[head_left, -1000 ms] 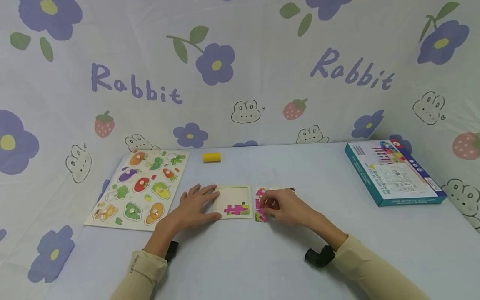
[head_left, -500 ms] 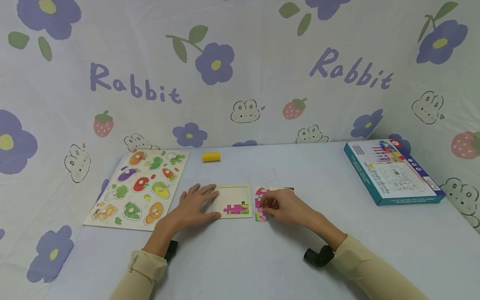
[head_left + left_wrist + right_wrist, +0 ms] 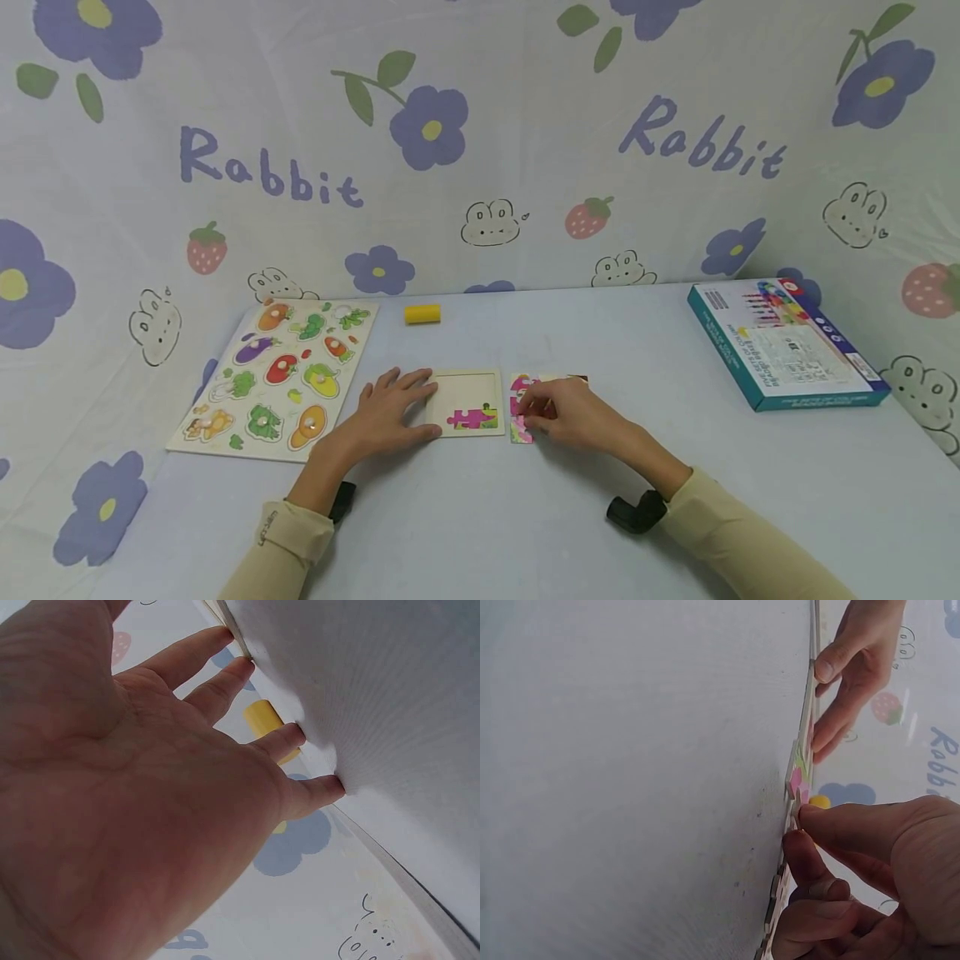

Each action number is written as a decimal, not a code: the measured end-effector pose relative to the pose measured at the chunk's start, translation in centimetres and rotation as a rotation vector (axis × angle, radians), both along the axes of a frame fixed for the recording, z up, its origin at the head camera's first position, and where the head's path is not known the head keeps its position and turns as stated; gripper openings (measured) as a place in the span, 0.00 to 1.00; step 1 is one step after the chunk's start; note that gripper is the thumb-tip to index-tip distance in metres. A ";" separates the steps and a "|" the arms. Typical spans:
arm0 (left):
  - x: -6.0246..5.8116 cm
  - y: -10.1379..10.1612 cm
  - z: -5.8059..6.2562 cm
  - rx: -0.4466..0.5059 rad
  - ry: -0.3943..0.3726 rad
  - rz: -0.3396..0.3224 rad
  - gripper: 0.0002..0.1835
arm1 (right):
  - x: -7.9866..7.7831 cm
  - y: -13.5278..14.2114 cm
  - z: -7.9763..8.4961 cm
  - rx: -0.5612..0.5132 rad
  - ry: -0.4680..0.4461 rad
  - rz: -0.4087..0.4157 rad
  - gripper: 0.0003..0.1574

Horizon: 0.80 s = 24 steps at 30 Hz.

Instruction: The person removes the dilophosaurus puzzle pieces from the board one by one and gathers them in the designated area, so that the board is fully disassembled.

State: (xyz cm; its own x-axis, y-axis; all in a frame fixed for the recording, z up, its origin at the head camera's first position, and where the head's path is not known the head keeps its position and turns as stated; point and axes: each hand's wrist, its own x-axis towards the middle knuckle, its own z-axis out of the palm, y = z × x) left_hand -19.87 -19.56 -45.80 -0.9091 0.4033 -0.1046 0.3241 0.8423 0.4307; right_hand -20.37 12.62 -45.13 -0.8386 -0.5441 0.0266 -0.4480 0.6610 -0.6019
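My left hand [image 3: 386,412] rests with spread, straight fingers at the left edge of a small wooden puzzle tray [image 3: 468,373]. In the tray's lower right lie joined pink and green jigsaw pieces [image 3: 472,418]. Just right of the tray, my right hand [image 3: 573,412] has thumb and forefinger on a pink and green jigsaw piece [image 3: 521,430]. The right wrist view shows the fingertips pinching this puzzle piece [image 3: 799,781], which is slightly tilted. More loose pieces [image 3: 519,384] lie around and beneath the right hand, partly hidden by it.
A vegetable knob-puzzle board [image 3: 296,396] lies left of the left hand. Behind the tray is a yellow cylinder [image 3: 423,314]. At the far right sits a flat teal and white box [image 3: 787,350]. A printed cloth backdrop [image 3: 525,150] rises behind the table.
The pink and green piece under the right fingertips tips slightly, its surface looking paler now. Both hands otherwise keep their places.
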 end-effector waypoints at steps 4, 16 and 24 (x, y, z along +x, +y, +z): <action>0.0 0.0 -0.1 0.000 0.000 0.001 0.39 | 0.0 -0.1 0.1 0.009 -0.008 -0.007 0.06; 0.0 -0.1 0.0 -0.003 -0.001 0.003 0.39 | -0.1 -0.7 0.4 -0.013 0.015 0.004 0.03; 0.0 0.0 -0.1 -0.007 -0.007 0.011 0.39 | -0.6 -2.6 0.7 -0.051 -0.005 0.072 0.06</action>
State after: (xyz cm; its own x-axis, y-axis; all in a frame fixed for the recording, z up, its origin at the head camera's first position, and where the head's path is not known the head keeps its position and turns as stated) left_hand -19.91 -19.57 -45.88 -0.9127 0.3926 -0.1137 0.3118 0.8488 0.4270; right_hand -21.01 10.04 -44.43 -0.7978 -0.6008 0.0513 -0.4897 0.5959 -0.6365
